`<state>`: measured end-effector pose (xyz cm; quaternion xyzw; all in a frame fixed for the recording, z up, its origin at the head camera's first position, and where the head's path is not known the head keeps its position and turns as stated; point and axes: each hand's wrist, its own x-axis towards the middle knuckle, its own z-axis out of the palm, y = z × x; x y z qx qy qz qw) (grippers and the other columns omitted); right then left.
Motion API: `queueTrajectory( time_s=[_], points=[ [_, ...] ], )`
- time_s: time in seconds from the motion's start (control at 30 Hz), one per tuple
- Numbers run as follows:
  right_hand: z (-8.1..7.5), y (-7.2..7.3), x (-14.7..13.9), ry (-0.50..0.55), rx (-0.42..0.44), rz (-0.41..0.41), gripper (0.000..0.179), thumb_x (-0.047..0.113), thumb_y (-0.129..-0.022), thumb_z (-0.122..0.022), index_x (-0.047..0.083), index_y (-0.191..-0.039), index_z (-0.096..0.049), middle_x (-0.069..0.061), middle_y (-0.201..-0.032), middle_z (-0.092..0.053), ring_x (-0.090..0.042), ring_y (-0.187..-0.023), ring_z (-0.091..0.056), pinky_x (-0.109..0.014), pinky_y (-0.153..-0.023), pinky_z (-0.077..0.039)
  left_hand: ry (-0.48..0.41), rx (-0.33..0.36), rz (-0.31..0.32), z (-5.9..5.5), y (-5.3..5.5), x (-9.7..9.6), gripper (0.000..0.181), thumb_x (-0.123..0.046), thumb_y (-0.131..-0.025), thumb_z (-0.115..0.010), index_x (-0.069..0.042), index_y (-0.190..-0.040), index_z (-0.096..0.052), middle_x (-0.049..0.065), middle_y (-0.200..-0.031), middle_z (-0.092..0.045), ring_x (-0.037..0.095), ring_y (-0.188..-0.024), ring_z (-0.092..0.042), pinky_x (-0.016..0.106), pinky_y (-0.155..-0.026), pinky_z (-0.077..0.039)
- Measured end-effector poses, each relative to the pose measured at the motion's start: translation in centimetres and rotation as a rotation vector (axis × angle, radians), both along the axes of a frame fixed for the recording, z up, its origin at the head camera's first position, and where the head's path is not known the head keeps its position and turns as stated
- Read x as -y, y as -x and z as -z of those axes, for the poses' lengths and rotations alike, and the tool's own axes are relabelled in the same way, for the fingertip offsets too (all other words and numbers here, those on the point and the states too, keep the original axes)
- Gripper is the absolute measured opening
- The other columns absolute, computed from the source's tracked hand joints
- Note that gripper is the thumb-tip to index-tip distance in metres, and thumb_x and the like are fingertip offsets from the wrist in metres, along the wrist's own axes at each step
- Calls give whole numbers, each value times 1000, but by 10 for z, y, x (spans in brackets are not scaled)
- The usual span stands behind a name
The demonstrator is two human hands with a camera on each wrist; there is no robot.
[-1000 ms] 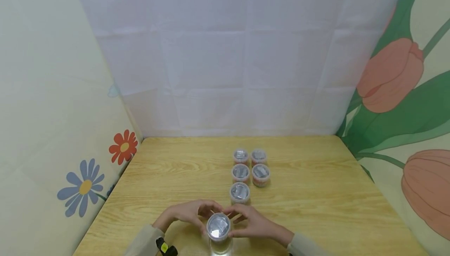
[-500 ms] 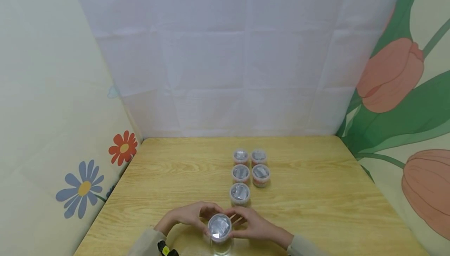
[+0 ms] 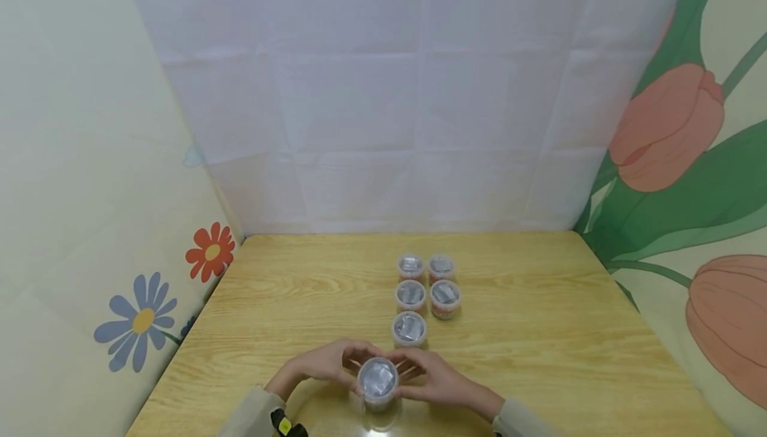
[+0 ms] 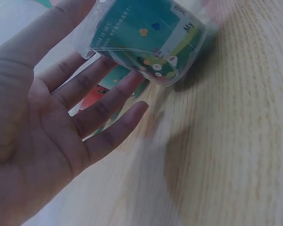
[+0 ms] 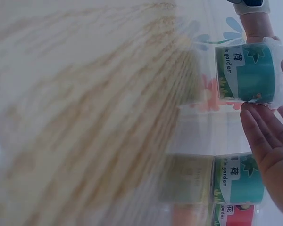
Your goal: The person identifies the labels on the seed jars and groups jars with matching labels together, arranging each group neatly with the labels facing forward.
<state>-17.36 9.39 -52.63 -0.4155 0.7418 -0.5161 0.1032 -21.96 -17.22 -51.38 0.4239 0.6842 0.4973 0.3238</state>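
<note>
A clear plastic cup (image 3: 379, 380) with a silvery top is held upright between my two hands near the table's front. My left hand (image 3: 326, 364) grips it from the left, thumb on the near side and fingers behind. From the right, my right hand (image 3: 440, 381) holds it the same way. The wrist views show a teal printed label on this cup (image 5: 252, 73), and a narrow gap between its base and its reflection on the table. In the left wrist view, the lower fingers (image 4: 118, 125) are spread beside the cup, off its wall.
Just beyond my hands stands a similar cup (image 3: 409, 329). Behind it are several more in two columns, including a front right one (image 3: 445, 300). A red-labelled cup (image 5: 233, 215) shows in the right wrist view. Fabric (image 3: 389, 90) hangs behind the wooden table (image 3: 287, 270).
The held cup has moved slightly away from me and to the right, with both hands still on it. A glare spot has shifted from its top to the table in front. The standing cups have stayed put.
</note>
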Motion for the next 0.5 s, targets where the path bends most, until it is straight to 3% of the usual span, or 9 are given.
queueTrajectory(
  time_s=[0.5],
  points=[
    [-2, 2, -2, 22, -2, 83, 69, 29, -79, -73, 13, -137, -40, -6, -123, -56, -15, -101, -60, -30, -82, -54, -4, -28, -123, -5, 0, -9, 55, -17, -81, -72, -13, -130, -49, 6, -121, -58, 16, -107, -58, 30, -90, -49]
  ],
)
